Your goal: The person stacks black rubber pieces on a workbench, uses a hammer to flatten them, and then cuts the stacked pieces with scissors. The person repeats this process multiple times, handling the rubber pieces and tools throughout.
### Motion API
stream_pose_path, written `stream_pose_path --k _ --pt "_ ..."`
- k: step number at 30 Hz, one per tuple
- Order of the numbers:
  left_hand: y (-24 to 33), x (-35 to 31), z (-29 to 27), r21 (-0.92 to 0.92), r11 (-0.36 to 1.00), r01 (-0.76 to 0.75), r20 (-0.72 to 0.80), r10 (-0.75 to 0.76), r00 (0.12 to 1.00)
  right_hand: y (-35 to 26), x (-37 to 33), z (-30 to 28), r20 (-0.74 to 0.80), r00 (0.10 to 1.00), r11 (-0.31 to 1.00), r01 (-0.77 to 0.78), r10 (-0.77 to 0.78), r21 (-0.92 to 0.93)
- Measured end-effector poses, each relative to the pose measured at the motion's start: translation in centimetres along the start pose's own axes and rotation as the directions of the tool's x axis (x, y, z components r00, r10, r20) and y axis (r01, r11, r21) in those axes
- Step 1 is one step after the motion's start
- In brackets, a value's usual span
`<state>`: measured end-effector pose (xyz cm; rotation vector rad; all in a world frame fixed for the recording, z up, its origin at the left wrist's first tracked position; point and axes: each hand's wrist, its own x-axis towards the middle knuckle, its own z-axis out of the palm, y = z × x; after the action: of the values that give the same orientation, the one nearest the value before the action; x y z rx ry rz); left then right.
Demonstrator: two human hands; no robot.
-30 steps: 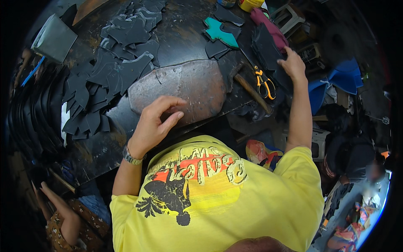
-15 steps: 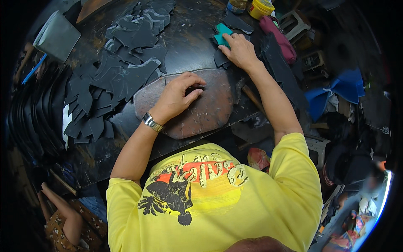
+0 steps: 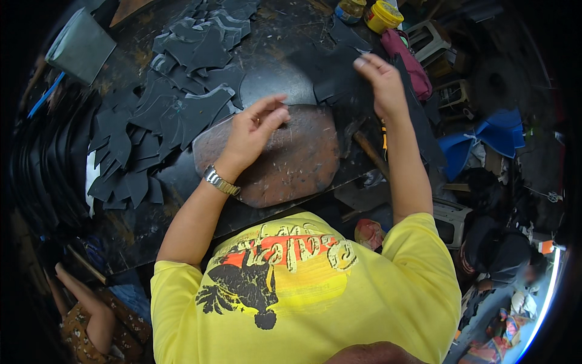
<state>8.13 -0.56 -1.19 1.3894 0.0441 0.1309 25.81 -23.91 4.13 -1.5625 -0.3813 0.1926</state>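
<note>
My right hand [image 3: 387,85] is raised over the right of the table, its thumb and fingers closed at the edge of a black sheet piece [image 3: 333,68]. That piece is blurred and hides part of what lies under it. Above the worn reddish-brown board [image 3: 285,155] with cut corners, my left hand [image 3: 254,128] hovers, its fingers bent and apart with nothing in them. A metal watch is on that wrist. Left of the board lies a heap of black cut pieces [image 3: 176,118]. A hammer-like wooden handle [image 3: 368,151] rests to the board's right.
Along the table's left side stand curved black sheets [image 3: 51,158] and a grey-green bin [image 3: 83,45]. A yellow tub [image 3: 383,17], a jar [image 3: 350,10] and a maroon pouch [image 3: 407,64] sit at the far right. Another person's leg [image 3: 94,312] shows at lower left.
My right hand has moved right from the green piece and now holds a black sheet piece. The green piece is no longer visible. My left hand has risen slightly, moving left.
</note>
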Motion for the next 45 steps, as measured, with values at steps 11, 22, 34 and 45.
stream_pose_path --k 11,22,34,45 --pt "2.5 -0.7 -0.5 0.354 0.916 0.191 0.124 -0.248 0.961 1.2 6.5 -1.9 0.187 0.982 0.652 0.159 -0.026 -0.741" --pt "3.5 -1.5 -1.7 0.607 0.787 -0.115 0.336 -0.122 0.934 7.9 17.7 -6.0 -0.109 0.991 0.239 -0.125 0.080 -0.963" --pt "7.0 -2.9 -2.0 0.762 0.585 -0.277 0.064 0.358 0.931 -0.1 8.0 -2.9 -0.016 0.988 0.987 0.150 -0.151 -0.063" --pt "7.7 -9.7 -1.9 0.771 0.538 -0.341 -0.019 0.554 0.832 -3.4 3.4 1.1 -0.175 0.813 0.829 0.558 -0.556 -0.044"
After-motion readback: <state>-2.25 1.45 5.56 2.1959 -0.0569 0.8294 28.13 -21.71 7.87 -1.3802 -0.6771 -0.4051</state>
